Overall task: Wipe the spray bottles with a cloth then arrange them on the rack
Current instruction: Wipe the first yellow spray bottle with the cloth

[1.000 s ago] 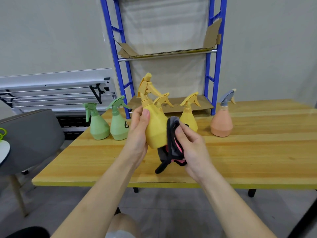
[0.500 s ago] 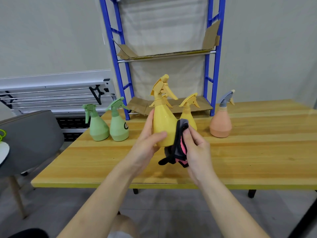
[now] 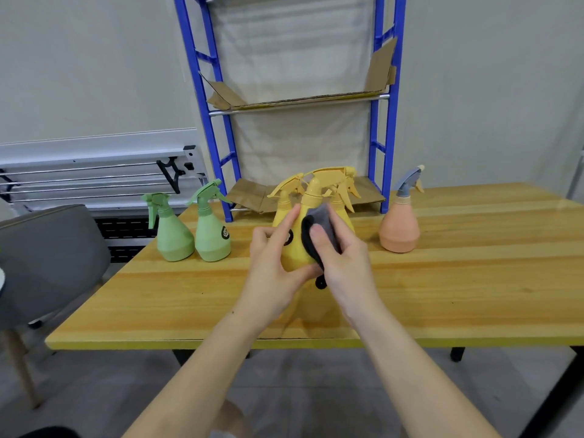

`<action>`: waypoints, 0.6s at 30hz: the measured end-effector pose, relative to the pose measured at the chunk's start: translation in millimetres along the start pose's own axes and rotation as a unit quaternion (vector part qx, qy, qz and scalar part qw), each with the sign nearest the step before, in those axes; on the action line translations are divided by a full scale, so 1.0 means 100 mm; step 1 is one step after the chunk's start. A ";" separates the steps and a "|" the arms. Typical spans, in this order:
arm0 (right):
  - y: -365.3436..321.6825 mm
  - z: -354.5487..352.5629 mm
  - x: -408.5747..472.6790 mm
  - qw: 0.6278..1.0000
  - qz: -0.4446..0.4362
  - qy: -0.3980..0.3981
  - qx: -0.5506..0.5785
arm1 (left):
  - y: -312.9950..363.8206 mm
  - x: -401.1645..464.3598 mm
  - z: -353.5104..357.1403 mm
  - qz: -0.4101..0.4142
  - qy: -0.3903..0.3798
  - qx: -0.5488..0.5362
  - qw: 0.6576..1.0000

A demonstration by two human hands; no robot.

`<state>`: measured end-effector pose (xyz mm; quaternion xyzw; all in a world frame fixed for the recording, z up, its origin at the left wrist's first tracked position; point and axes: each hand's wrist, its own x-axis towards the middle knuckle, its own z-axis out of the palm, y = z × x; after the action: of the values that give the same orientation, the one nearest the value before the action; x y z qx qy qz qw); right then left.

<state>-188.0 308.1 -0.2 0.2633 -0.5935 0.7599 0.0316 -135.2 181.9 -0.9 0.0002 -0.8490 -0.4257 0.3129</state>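
My left hand point(image 3: 271, 263) grips a yellow spray bottle point(image 3: 295, 248) by its body, held upright just above the wooden table point(image 3: 458, 279). My right hand point(image 3: 341, 257) holds a dark grey cloth point(image 3: 320, 226) pressed against the bottle's right side. Two more yellow spray bottles stand right behind it, one point(image 3: 282, 197) to the left and one point(image 3: 344, 197) to the right, partly hidden. Two green bottles point(image 3: 173, 235) point(image 3: 211, 232) stand at the left, an orange bottle point(image 3: 399, 229) with a grey trigger at the right. The blue rack point(image 3: 388, 121) rises at the table's back.
The rack's shelves are lined with cardboard point(image 3: 249, 196); the lower shelf is level with the tabletop. A grey chair point(image 3: 44, 257) stands left of the table. A white folded drying frame point(image 3: 94, 172) leans along the wall behind.
The held yellow bottle has dropped lower and moved further over the table, turning so its trigger points right. The cloth has slid up onto the bottle's upper side.
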 end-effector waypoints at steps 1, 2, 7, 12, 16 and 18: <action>0.03 -0.02 -0.01 1.000 0.005 -0.011 -0.003 | -0.02 0.01 -0.02 -0.008 0.005 -0.015 1.000; 0.05 -0.04 -0.02 1.000 0.014 -0.018 0.005 | -0.03 0.01 -0.04 -0.019 0.010 -0.036 0.999; 0.09 -0.12 -0.07 0.995 0.064 -0.027 0.066 | -0.12 -0.03 -0.07 -0.084 0.014 -0.159 0.984; 0.05 -0.13 -0.01 0.983 0.098 -0.044 0.148 | -0.10 -0.04 -0.15 -0.108 -0.068 -0.318 0.939; 0.07 -0.07 -0.05 0.982 0.085 -0.023 0.165 | -0.06 -0.03 -0.15 -0.134 -0.075 -0.375 0.914; 0.09 -0.03 -0.08 0.983 0.078 -0.005 0.166 | -0.04 -0.03 -0.09 -0.138 -0.045 -0.356 0.923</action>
<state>-185.1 310.7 -11.9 0.2216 -0.4776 0.8469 -0.0748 -129.0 173.7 -1.0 -0.0137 -0.6459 -0.7387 0.1922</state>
